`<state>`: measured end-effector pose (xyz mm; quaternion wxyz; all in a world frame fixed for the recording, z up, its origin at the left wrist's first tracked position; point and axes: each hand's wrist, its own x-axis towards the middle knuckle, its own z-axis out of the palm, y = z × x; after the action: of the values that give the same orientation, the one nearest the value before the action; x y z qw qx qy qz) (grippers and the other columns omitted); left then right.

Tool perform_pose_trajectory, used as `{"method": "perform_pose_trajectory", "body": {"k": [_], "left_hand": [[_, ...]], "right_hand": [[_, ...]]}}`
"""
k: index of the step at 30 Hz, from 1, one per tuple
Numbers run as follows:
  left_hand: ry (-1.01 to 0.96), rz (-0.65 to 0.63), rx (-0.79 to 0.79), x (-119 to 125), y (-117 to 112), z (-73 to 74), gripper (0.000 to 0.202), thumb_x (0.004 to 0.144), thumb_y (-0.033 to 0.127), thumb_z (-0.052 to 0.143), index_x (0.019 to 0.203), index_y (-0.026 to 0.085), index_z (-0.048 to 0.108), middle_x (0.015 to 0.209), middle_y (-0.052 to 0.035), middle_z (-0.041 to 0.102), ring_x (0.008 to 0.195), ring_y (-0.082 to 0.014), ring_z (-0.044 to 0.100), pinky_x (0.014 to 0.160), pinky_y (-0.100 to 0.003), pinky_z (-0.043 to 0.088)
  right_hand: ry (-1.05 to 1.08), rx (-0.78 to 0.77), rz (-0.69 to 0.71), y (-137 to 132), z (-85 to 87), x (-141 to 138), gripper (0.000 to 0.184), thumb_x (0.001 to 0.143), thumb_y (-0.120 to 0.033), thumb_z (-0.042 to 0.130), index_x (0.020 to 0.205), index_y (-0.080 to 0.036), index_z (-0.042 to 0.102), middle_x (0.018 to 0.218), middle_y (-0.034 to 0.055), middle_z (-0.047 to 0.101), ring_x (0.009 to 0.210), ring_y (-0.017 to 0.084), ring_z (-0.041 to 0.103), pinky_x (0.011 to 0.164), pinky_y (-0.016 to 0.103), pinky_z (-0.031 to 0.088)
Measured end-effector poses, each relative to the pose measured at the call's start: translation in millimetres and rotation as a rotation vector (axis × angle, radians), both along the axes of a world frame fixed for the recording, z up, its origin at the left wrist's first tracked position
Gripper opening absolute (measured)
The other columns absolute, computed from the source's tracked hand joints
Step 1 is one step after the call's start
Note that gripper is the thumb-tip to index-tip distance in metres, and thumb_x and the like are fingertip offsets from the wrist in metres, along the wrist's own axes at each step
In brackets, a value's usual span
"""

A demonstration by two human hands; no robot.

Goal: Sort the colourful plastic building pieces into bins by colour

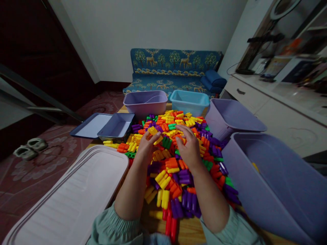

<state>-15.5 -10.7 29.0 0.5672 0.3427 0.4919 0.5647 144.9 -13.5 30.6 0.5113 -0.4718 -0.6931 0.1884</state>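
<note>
A big heap of plastic peg blocks [176, 170] in yellow, orange, red, purple and green covers the wooden table. My left hand [146, 145] rests on the heap with its fingers pinched around a yellow block [153, 130]. My right hand [188, 144] lies beside it on the pile, fingers curled down among orange and green blocks; what it grips, if anything, is hidden.
A large purple bin [281, 190] stands at the right, with one yellow block inside. Further purple bins [230, 119] [145, 102] and a light blue bin [190, 102] ring the far side. Grey-blue trays [116, 126] sit far left. A pink lid [68, 200] lies near left.
</note>
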Motion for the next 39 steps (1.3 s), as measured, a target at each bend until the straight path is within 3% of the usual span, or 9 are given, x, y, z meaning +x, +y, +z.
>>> {"method": "perform_pose_trajectory", "body": {"k": [4, 9, 14, 19, 25, 27, 32, 34, 39], "left_hand": [[-0.091, -0.05, -0.013, -3.1, -0.3, -0.1, 0.039, 0.066, 0.037, 0.071, 0.1, 0.021, 0.062, 0.094, -0.0036, 0.071, 0.057, -0.0085, 0.059, 0.038, -0.014, 0.038], [-0.113, -0.138, 0.024, -3.5, -5.0, 2.2, 0.056, 0.065, 0.029, 0.069, 0.119, 0.021, 0.058, 0.108, -0.007, 0.069, 0.067, -0.0134, 0.065, 0.042, -0.017, 0.046], [-0.102, -0.138, 0.027, -3.1, -5.8, 3.5, 0.057, 0.07, 0.036, 0.07, 0.124, 0.021, 0.058, 0.112, -0.009, 0.069, 0.071, -0.0143, 0.065, 0.041, -0.015, 0.044], [-0.075, -0.138, 0.022, -2.6, -5.2, 2.3, 0.052, 0.073, 0.043, 0.069, 0.119, 0.021, 0.062, 0.106, -0.0085, 0.071, 0.065, -0.0143, 0.066, 0.042, -0.017, 0.046], [-0.087, -0.159, 0.042, -2.5, -3.6, -2.2, 0.053, 0.077, 0.05, 0.061, 0.119, 0.018, 0.063, 0.103, -0.0105, 0.071, 0.065, -0.017, 0.067, 0.041, -0.019, 0.045], [-0.081, -0.15, 0.04, -2.7, -2.7, -3.8, 0.055, 0.077, 0.052, 0.059, 0.119, 0.016, 0.063, 0.101, -0.0109, 0.072, 0.064, -0.0172, 0.067, 0.041, -0.02, 0.045], [0.064, -0.038, 0.04, -2.2, -2.6, -3.8, 0.052, 0.077, 0.053, 0.058, 0.113, 0.015, 0.066, 0.091, -0.0089, 0.073, 0.061, -0.0168, 0.065, 0.042, -0.021, 0.045], [0.092, -0.019, 0.043, -1.2, -3.4, -2.1, 0.05, 0.076, 0.052, 0.059, 0.109, 0.016, 0.067, 0.087, -0.007, 0.073, 0.06, -0.0164, 0.064, 0.044, -0.022, 0.046], [0.193, 0.048, 0.124, 1.8, -2.9, -2.0, 0.045, 0.074, 0.05, 0.064, 0.102, 0.014, 0.068, 0.083, -0.006, 0.072, 0.066, -0.0168, 0.064, 0.052, -0.022, 0.048]], "right_hand": [[-0.366, -0.005, -0.182, 13.7, -16.2, 22.4, 0.064, 0.077, -0.007, 0.051, 0.14, -0.014, 0.044, 0.146, 0.0131, 0.044, 0.139, 0.027, 0.032, 0.117, 0.048, 0.026], [-0.557, -0.091, -0.176, 14.7, -20.0, 27.6, 0.048, 0.08, -0.012, 0.056, 0.128, -0.014, 0.057, 0.131, 0.0144, 0.056, 0.123, 0.029, 0.048, 0.108, 0.046, 0.038], [-0.571, -0.122, -0.188, 8.3, -6.8, 22.9, 0.026, 0.077, -0.017, 0.065, 0.103, -0.019, 0.066, 0.104, 0.01, 0.063, 0.103, 0.027, 0.056, 0.095, 0.043, 0.046], [-0.469, -0.12, -0.173, 6.8, -7.0, 17.0, 0.019, 0.072, -0.017, 0.07, 0.09, -0.02, 0.062, 0.103, 0.0081, 0.061, 0.104, 0.026, 0.057, 0.092, 0.04, 0.047], [-0.181, -0.268, 0.008, 5.5, -5.7, 9.2, 0.025, 0.074, -0.017, 0.067, 0.099, -0.019, 0.061, 0.094, 0.0036, 0.067, 0.082, 0.018, 0.064, 0.078, 0.033, 0.053], [-0.127, -0.214, 0.01, 4.8, -4.1, 7.8, 0.02, 0.078, -0.015, 0.061, 0.097, -0.019, 0.063, 0.094, 0.0041, 0.067, 0.083, 0.017, 0.064, 0.079, 0.032, 0.053], [-0.4, 0.008, -0.185, 5.2, -9.4, 9.1, 0.033, 0.079, -0.016, 0.059, 0.11, -0.02, 0.069, 0.131, 0.0129, 0.053, 0.125, 0.029, 0.046, 0.107, 0.045, 0.037], [-0.487, -0.063, -0.176, 5.9, -12.7, 10.3, 0.035, 0.083, -0.022, 0.057, 0.117, -0.02, 0.068, 0.138, 0.014, 0.048, 0.127, 0.031, 0.044, 0.108, 0.047, 0.036], [-0.58, -0.151, -0.184, 5.3, -10.4, 13.2, 0.028, 0.089, -0.028, 0.052, 0.103, -0.022, 0.074, 0.127, 0.0106, 0.057, 0.114, 0.028, 0.053, 0.101, 0.044, 0.042]]}}
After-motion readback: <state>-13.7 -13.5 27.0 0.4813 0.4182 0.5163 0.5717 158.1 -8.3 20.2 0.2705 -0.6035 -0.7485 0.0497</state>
